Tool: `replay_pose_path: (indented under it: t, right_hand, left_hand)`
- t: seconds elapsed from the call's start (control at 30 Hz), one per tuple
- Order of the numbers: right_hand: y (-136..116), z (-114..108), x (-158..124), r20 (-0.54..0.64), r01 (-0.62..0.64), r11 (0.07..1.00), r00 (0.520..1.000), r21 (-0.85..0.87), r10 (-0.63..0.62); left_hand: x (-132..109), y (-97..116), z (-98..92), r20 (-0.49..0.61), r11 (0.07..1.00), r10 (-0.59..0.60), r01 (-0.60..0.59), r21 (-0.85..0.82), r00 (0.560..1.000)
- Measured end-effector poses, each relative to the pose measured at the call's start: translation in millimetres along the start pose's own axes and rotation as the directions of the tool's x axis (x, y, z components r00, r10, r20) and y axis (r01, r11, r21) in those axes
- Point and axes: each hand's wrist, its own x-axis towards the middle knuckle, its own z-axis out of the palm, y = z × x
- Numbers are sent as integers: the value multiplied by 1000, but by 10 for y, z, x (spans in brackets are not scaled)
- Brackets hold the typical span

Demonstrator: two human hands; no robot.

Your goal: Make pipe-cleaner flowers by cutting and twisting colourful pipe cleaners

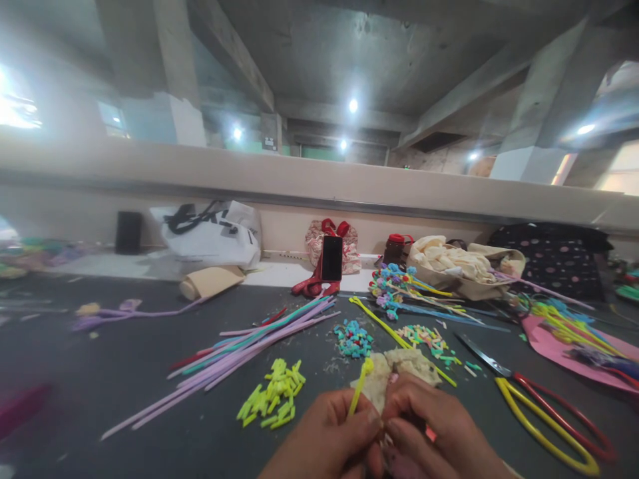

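**Yellow stick [359, 391] in a tight pinch, with two hands close together**

The left hand [339, 426] pinches the yellow stick between thumb and finger. The stick pokes up out of the pinch, a bit tilted, with a small yellow knob [368, 366] on top. The right hand [432, 422] has its fingers bent in close, right beside the left fingertips. I cannot tell what the right fingers hold, because they hide it.

The step now looks like tiny finger work where the two hands meet. I think the next move calls for a steady left pinch, so the stick does not slip or turn, and small, soft pushes from the right fingers. The stick looks thin and bendy, so a hard squeeze might bend it.

Just past the grip lies a crumpled pale thing [414, 362], maybe cloth. Left of the grip is a heap of yellow-green bits [273, 394]. Farther past the grip sits a mostly blue heap [353, 338]. Right of the grip, well apart, lie big scissors [504, 376].
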Motion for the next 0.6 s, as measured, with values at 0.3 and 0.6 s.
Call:
replay_pose_path:
  t: [0.3, 0.6]
  right_hand:
    - [88, -265, 132, -124, -24, 999, 992, 34, 28]
    - [172, -258, 198, -112, 84, 992, 991, 90, -74]
  left_hand:
    - [-56, 75, 23, -112, 960, -105, 130, 247, 988]
    - [-59, 87, 0, -110, 888, -130, 165, 430, 985]
